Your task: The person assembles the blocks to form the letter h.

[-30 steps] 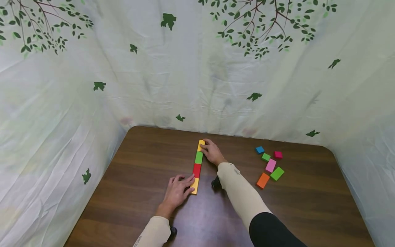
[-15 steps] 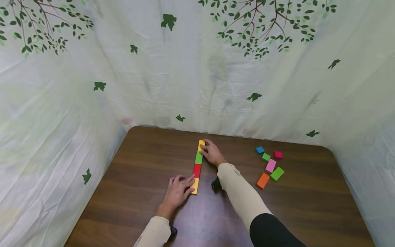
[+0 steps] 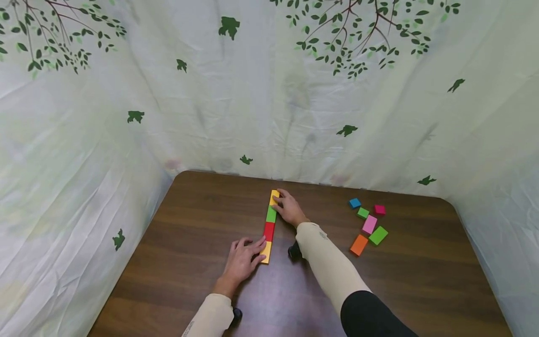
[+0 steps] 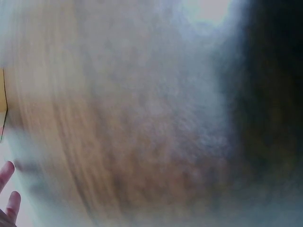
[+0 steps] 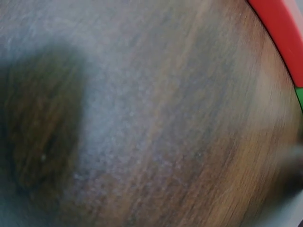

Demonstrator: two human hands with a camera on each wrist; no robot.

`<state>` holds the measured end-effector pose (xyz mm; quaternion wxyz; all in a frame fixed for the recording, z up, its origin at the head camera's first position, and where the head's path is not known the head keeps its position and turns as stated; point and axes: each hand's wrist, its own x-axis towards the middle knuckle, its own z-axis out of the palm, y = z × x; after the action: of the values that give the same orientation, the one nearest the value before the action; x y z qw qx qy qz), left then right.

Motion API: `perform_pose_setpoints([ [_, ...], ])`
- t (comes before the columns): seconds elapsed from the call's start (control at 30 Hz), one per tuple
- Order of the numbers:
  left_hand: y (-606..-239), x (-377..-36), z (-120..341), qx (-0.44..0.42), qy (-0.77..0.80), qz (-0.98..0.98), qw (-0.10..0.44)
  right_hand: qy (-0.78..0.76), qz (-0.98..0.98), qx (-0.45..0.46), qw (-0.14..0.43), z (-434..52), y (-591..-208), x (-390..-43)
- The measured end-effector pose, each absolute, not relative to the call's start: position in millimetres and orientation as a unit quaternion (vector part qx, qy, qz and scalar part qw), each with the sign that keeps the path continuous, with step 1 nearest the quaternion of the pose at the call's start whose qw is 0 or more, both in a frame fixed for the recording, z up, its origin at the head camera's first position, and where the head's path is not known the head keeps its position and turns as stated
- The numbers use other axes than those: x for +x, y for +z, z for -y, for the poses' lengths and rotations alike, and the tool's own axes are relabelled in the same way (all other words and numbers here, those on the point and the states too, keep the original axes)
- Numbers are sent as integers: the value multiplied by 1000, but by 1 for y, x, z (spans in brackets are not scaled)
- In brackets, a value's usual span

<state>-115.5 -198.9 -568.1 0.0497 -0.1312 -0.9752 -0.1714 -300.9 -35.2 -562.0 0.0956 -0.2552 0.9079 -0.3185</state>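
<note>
A row of blocks (image 3: pixel 269 226) runs from near to far on the dark brown wood-grain bench (image 3: pixel 189 224): yellow-orange (image 3: pixel 265 253) nearest, then red (image 3: pixel 268 231), green (image 3: pixel 271 214) and yellow (image 3: pixel 274 197) farthest. To the right lies a loose group: a blue block (image 3: pixel 354 203), a small green block (image 3: pixel 363 213), a magenta block (image 3: pixel 379 209), a pink block (image 3: pixel 369 224), a larger green block (image 3: pixel 378 235) and an orange block (image 3: pixel 359 245). Both sleeves (image 3: pixel 324 257) are beige. The backdrop cloth (image 3: pixel 252 93) is pale cream, printed with dark green leaves and brown-stemmed leafy branches.
</note>
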Motion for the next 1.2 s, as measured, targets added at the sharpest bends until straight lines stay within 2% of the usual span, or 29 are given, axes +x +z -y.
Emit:
perform_pose_setpoints([
  [0.43, -567, -117, 187, -144, -167, 975, 38, -319, -912, -244, 87, 18, -558, -295],
  [0.73, -566, -118, 182, -149, -165, 974, 43, -350, -907, -230, 58, 5, -561, -291],
  [1.2, -565, -116, 193, -128, -158, 978, 42, -387, -895, -211, 63, -25, -553, -280],
])
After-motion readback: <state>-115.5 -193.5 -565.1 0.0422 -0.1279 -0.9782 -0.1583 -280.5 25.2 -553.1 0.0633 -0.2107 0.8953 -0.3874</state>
